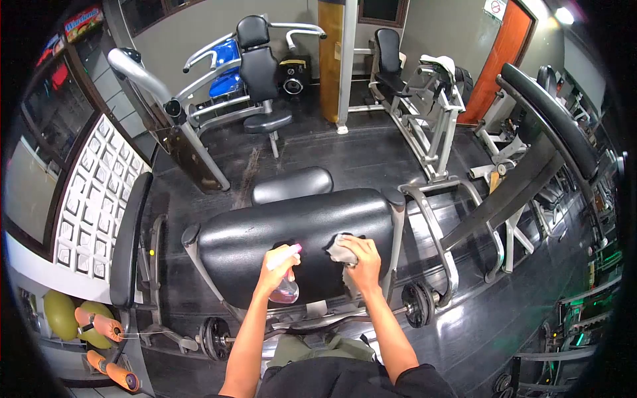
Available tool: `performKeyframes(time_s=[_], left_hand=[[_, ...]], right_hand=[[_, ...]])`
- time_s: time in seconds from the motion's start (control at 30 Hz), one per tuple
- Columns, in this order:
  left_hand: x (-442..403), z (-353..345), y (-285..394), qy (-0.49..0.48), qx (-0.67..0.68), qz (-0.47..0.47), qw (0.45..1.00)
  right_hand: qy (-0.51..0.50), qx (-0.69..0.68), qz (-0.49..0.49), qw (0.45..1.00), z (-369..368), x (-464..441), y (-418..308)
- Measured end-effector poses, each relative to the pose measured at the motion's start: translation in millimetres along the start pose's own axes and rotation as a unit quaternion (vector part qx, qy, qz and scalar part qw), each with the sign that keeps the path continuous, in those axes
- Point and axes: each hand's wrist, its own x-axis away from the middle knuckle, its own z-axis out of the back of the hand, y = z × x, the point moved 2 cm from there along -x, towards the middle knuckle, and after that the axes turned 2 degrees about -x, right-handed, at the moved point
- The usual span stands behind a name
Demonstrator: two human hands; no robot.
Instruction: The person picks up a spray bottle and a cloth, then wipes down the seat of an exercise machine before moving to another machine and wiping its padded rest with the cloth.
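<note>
Gym interior. Bright lamp (565, 16) high on the right, past an orange door (504, 63); small sign (494, 8) beside the door. Walls (444, 40) grey, with a dark window (381, 12) up top. Floor (358, 152) black, shiny, scuffed in one patch. From where I stand: gold-brown column (330, 60) at the back, black-padded machine (259, 73) to its left, speaker (293, 78) between. Far left, white square-patterned panel (96, 192); green balls (60, 315) below it.

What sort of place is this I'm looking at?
Almost certainly a gym: weight plates sit by the near side of the black padded bench, and what looks like a seated press machine stands beyond it.
</note>
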Motion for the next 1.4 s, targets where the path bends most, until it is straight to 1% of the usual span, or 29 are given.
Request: performKeyframes(time_s=[0.1, 0.17, 0.2, 0.23, 0.27, 0.3, 0.33, 0.37, 0.4, 0.43, 0.47, 0.53, 0.57, 0.6, 0.67, 0.73, 0.8, 0.83, 0.87, 0.97, 1.0, 1.07, 1.1, 1.13, 1.2, 1.23, 1.27, 1.33, 1.4], left_hand=[[0.8, 0.7, 1.0, 0.003, -0.005, 0.001, 1.000], [1.4, -1.4, 2.7, 0.005, -0.003, 0.002, 1.000], [3.7, -4.1, 6.7, 0.014, -0.021, 0.011, 1.000], [4.8, -7.4, 11.4, 0.022, -0.039, 0.019, 0.999], [7.7, -14.1, 16.5, 0.020, -0.040, 0.017, 0.999], [13.2, -24.6, 23.4, 0.016, -0.118, -0.002, 0.993], [16.6, -35.3, 31.3, 0.013, -0.195, -0.022, 0.981], [18.2, -46.4, 38.3, 0.019, -0.200, -0.021, 0.979], [16.1, -52.7, 34.3, 0.020, -0.219, -0.040, 0.975], [14.1, -61.0, 37.9, 0.026, -0.208, -0.029, 0.977], [12.1, -68.5, 41.6, 0.032, -0.196, -0.018, 0.980], [4.1, -76.0, 32.9, 0.033, -0.203, -0.021, 0.978], [0.5, -78.3, 30.1, 0.035, -0.210, -0.026, 0.977], [-1.7, -79.8, 31.9, 0.033, -0.209, -0.025, 0.977], [-5.4, -82.5, 33.9, 0.008, -0.184, 0.028, 0.983], [-9.8, -82.8, 30.6, 0.014, -0.185, 0.015, 0.982], [-14.4, -79.7, 22.9, 0.020, -0.188, 0.001, 0.982], [-15.8, -76.3, 16.5, 0.016, -0.150, -0.002, 0.988], [-16.5, -72.3, 11.4, 0.012, -0.113, -0.006, 0.993], [-18.3, -64.5, 8.3, -0.014, -0.094, 0.015, 0.995], [-17.8, -63.6, 7.5, -0.026, -0.078, 0.025, 0.996], [-17.7, -62.1, 7.8, -0.032, -0.069, 0.030, 0.997], [-17.9, -61.9, 8.4, -0.040, -0.061, 0.032, 0.997], [-17.2, -61.7, 9.5, -0.040, -0.061, 0.033, 0.997], [-16.3, -62.9, 11.8, -0.042, -0.052, 0.031, 0.997], [-16.2, -62.6, 11.4, -0.042, -0.051, 0.031, 0.997], [-16.0, -62.3, 10.7, -0.040, -0.050, 0.043, 0.997], [-16.5, -63.1, 8.8, -0.041, -0.047, 0.054, 0.997], [-16.3, -61.6, 7.5, -0.043, -0.057, 0.040, 0.997]], right_hand=[[0.033, -0.024, -0.004, 0.999, -12.5, 3.9, -6.1], [0.005, -0.027, 0.014, 1.000, -17.8, 18.2, -1.9], [-0.016, -0.032, 0.023, 0.999, -16.8, 24.1, -2.3], [-0.014, -0.032, 0.023, 0.999, -12.3, 28.4, -0.7], [-0.048, -0.035, 0.017, 0.998, -6.3, 32.1, 2.2], [-0.082, -0.039, 0.009, 0.996, 0.1, 33.8, 4.3], [-0.079, -0.039, 0.009, 0.996, 7.5, 33.0, 5.8], [-0.064, -0.060, -0.003, 0.996, 15.7, 32.6, 8.0], [-0.050, -0.081, -0.015, 0.995, 22.4, 33.0, 11.7], [-0.027, -0.091, -0.035, 0.995, 26.3, 35.3, 18.6], [-0.027, -0.091, -0.035, 0.995, 30.8, 37.9, 23.1], [0.037, -0.080, -0.072, 0.993, 43.9, 39.0, 26.6], [0.052, -0.080, -0.074, 0.993, 49.4, 37.1, 27.2], [0.053, -0.078, -0.075, 0.993, 51.3, 34.2, 27.7], [0.061, -0.077, -0.065, 0.993, 54.2, 27.9, 27.9], [0.059, -0.074, -0.059, 0.994, 49.8, 15.4, 28.3], [0.069, -0.050, -0.024, 0.996, 37.6, 2.1, 29.2], [0.058, -0.059, -0.043, 0.996, 31.1, -3.8, 25.4], [0.053, -0.046, -0.029, 0.997, 20.3, -7.1, 26.4], [0.073, -0.036, -0.005, 0.997, 0.3, -1.7, 17.3], [0.071, -0.037, -0.006, 0.997, -0.5, 5.0, 17.6], [-0.019, -0.040, 0.023, 0.999, -1.0, 22.0, 19.2], [-0.056, -0.014, 0.051, 0.997, -0.7, 31.7, 25.4], [-0.057, -0.014, 0.050, 0.997, 4.7, 33.3, 29.9], [-0.091, 0.026, 0.078, 0.993, 16.5, 31.4, 35.1], [-0.079, 0.044, 0.074, 0.993, 21.3, 24.1, 38.2], [-0.047, 0.048, 0.064, 0.996, 24.6, 15.0, 40.7], [0.013, 0.017, 0.026, 0.999, 27.0, -5.8, 33.9], [0.048, 0.003, 0.011, 0.999, 17.3, -14.8, 24.3]])
